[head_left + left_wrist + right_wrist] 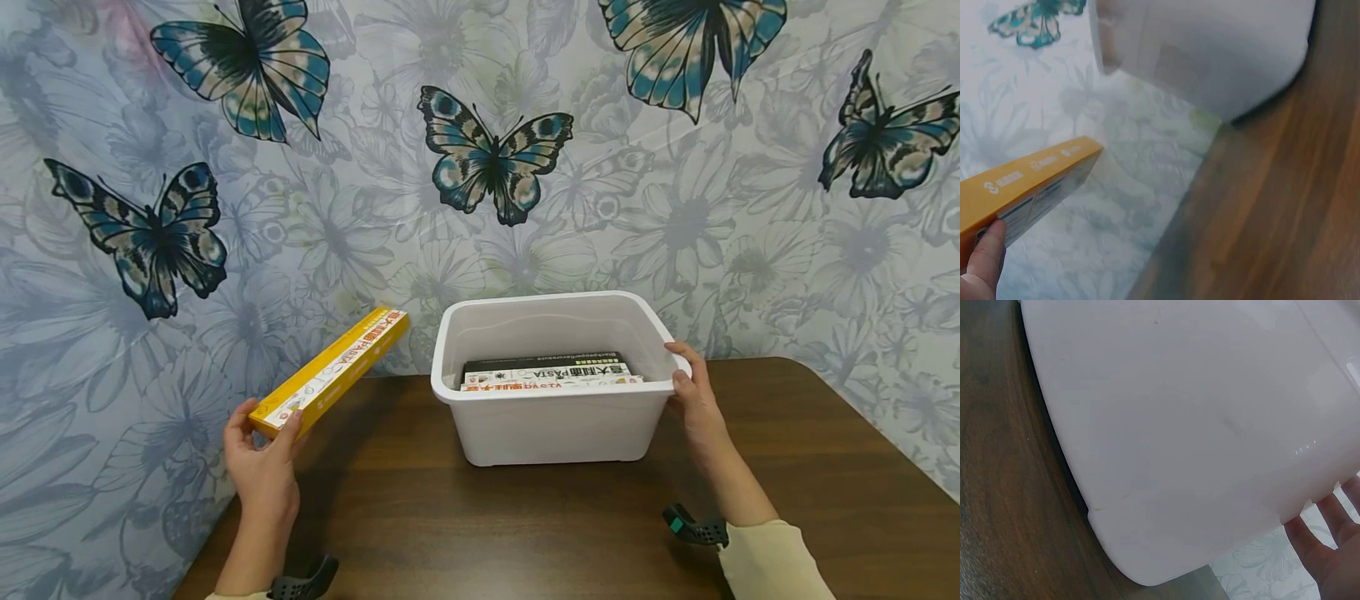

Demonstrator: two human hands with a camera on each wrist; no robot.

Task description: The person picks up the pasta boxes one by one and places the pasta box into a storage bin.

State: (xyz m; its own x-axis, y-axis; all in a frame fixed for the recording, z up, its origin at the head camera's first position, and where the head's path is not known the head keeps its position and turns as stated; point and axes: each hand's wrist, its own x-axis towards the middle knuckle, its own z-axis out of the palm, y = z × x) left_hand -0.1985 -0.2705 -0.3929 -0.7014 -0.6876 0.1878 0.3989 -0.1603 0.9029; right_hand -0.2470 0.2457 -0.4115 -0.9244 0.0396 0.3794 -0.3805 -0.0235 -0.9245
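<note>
My left hand (262, 467) grips the near end of a long yellow pasta box (330, 371), with the thumb on its near side. The box is raised off the table and tilts up toward its far end. In the left wrist view the yellow box (1022, 184) shows its printed side, and a finger (988, 250) lies against it. My right hand (697, 400) holds the right rim of a white plastic bin (555, 429). Fingers (1307, 544) curl at the bin's edge in the right wrist view. Inside the bin lie several boxes, among them a black-edged box (543, 362) and a white pasta box (547, 375).
A brown wooden table (525, 525) carries the bin near its back edge. Directly behind stands a wall covering (360, 200) printed with flowers and butterflies. Each wrist wears a black band, such as the right band (693, 527).
</note>
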